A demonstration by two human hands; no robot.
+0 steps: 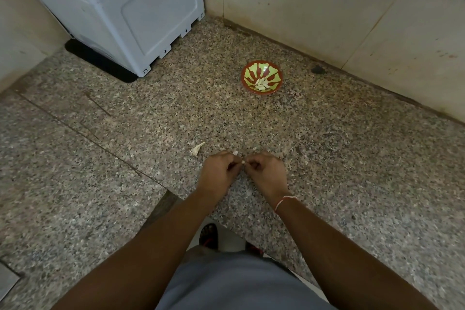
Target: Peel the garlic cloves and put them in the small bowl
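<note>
— Risk? 
— The garlic clove [243,162] is tiny; a hard tug on the skin could flick it onto the table [327,158], well short of the small bowl [262,77].
— Fingers?
— Left hand [221,171] and right hand [266,171] both curl tight, pinching the clove between them.

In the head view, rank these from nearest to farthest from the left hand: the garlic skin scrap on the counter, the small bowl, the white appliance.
1. Garlic skin scrap: on the counter just beyond the left hand, slightly to its left.
2. Small bowl: farther back on the counter, to the right, with peeled cloves inside.
3. White appliance: at the counter's back left, farthest.
</note>
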